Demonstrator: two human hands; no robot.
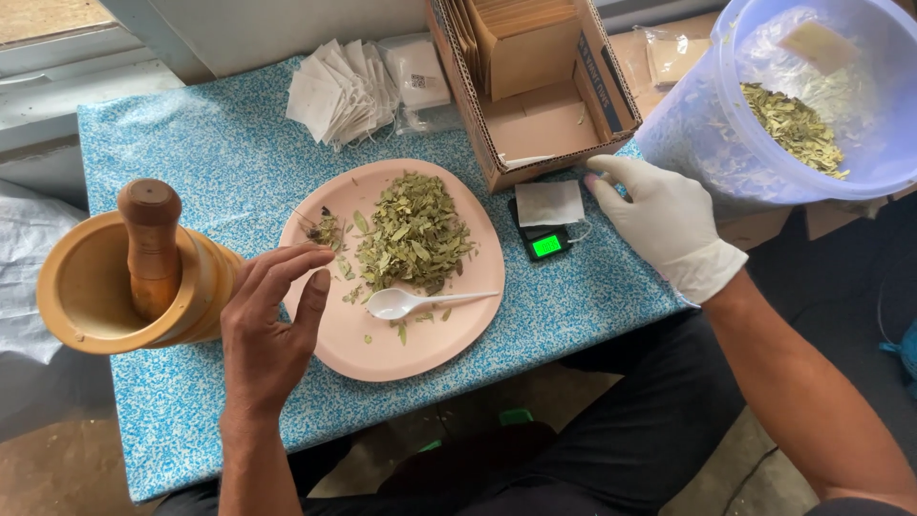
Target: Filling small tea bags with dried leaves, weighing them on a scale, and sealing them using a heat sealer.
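Left hand (267, 325): bare, palm up, fingers loosely curled and holding nothing, hovering over the left rim of the pink plate (382, 354) of dried leaves (413, 232). Right hand (664, 225): white-gloved, fingers spread, empty, resting on the table beside the small scale (544, 239) carrying a white sachet (548, 203).

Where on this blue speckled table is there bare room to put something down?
Free: the tablecloth stretch between the wooden mortar, the stacked paper sachets and the pink plate; also the near strip right of the plate, below the small scale. Crowded: the far right, where the cardboard box, scale and gloved right hand cluster.
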